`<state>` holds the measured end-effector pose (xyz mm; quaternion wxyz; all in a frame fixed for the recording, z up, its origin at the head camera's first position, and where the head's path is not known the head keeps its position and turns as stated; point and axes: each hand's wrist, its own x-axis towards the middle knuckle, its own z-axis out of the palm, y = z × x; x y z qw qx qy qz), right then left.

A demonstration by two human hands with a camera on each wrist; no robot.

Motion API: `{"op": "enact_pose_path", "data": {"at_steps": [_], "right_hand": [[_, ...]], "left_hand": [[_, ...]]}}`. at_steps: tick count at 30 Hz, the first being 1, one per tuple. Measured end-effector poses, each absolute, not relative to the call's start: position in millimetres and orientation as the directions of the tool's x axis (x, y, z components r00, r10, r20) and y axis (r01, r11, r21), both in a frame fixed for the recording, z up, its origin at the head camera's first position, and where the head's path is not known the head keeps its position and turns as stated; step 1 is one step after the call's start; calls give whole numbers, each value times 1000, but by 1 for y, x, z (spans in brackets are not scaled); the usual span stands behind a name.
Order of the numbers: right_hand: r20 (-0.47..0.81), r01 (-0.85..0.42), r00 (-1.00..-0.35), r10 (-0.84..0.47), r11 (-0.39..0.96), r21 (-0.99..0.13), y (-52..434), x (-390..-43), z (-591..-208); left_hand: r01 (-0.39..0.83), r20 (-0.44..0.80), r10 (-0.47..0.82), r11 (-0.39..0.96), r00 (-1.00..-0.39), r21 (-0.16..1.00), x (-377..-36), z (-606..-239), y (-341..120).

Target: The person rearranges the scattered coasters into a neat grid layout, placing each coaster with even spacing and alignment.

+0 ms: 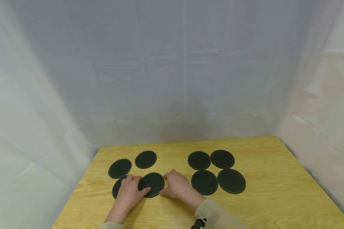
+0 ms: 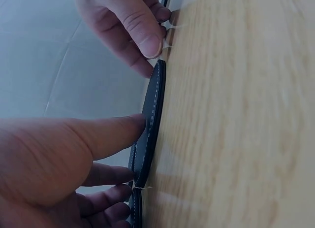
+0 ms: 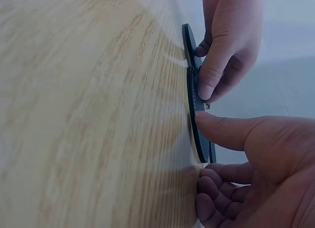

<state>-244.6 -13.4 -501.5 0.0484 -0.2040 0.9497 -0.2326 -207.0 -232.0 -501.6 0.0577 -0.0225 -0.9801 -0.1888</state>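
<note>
Eight round black coasters lie on the wooden table [image 1: 263, 197] in two groups. Both hands meet at one black coaster [image 1: 152, 183] at the front of the left group. My left hand [image 1: 131, 190] rests its thumb [image 2: 115, 133] flat on that coaster's face [image 2: 153, 107], while its fingers lie over the neighbouring coaster [image 1: 116, 188]. My right hand [image 1: 174, 185] holds the coaster's right edge [image 3: 197, 114], thumb [image 3: 231, 130] on top and curled fingers [image 3: 211, 181] at the rim. The coaster lies nearly flat on the wood.
Two more coasters [image 1: 119, 168] [image 1: 145, 159] sit behind the hands. The right group of several coasters [image 1: 204, 182] lies close to my right wrist. Pale sheeting [image 1: 172, 79] walls in the table's back and sides.
</note>
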Motion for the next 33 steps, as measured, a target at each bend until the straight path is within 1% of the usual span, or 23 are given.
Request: {"op": "enact_pose_path", "data": {"at_steps": [14, 20, 33], "right_hand": [[15, -341, -927, -375, 826, -449, -19, -244, -500], [21, -326, -935, -354, 835, -444, -21, -244, -501], [28, -308, -941, -337, 820, -483, -17, -245, -505]], "left_hand": [[42, 122, -1, 935, -993, 351, -210, -503, -232], [31, 126, -17, 931, -992, 364, -212, -505, -232], [43, 163, -22, 923, -986, 382, -213, -505, -225]]}}
